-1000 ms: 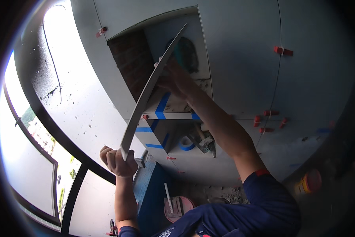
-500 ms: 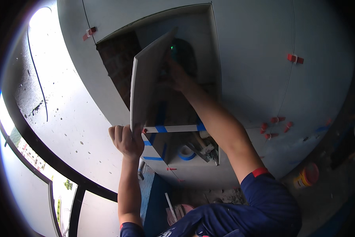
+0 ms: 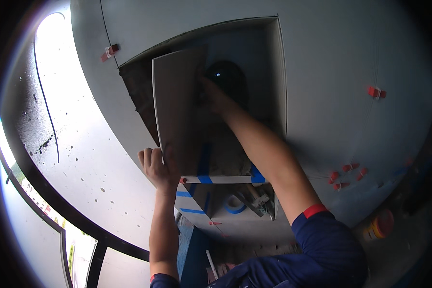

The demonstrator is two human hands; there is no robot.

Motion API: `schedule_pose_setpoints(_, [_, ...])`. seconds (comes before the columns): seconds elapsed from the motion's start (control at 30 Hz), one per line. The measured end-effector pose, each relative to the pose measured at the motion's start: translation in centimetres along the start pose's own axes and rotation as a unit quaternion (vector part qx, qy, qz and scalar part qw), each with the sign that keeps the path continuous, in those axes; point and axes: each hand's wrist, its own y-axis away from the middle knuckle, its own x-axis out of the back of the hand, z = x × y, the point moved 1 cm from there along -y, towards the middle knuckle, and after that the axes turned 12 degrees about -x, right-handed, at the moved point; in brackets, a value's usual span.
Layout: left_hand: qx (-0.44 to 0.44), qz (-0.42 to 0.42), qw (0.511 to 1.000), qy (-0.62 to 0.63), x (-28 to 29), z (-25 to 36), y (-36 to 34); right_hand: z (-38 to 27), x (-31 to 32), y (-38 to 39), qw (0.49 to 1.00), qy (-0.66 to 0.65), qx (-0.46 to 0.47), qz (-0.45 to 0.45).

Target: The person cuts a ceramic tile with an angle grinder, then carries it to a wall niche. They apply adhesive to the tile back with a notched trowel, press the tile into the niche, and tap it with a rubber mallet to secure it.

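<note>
Panel | near opening's left edge | lower left corner gripped by left hand, likely for control | face perhaps steadied by right hand, grip unclear

The panel stands across the left part of the upper recess, leaving only a wedge-shaped gap along the brick side, which narrows down toward the left hand. To the panel's right, the right hand and forearm cross the opening in front of a dark rounded object, while free room remains between that forearm and the recess's right wall. Below, the taped ledge bars straight downward passage, and a blue tape roll and tools crowd the lower recess.
</note>
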Motion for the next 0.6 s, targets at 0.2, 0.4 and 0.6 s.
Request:
schedule_pose_setpoints(0.2, [0.038, 0.011, 0.999, -0.004, -1.6, -1.0, -0.1, -0.3, -1.7, -1.1, 0.999, -0.011, -0.049, -0.004])
schedule_pose_setpoints(0.4, [0.057, 0.014, 0.998, 0.004, -3.7, -1.7, -0.3, 0.0, 0.2, -5.4, 0.999, 0.029, 0.0, -0.02])
schedule_pose_setpoints(0.6, [0.063, 0.007, 0.996, -0.064, -4.9, -3.7, 1.1, 0.7, -1.4, -5.4, 0.998, 0.066, 0.009, 0.001])
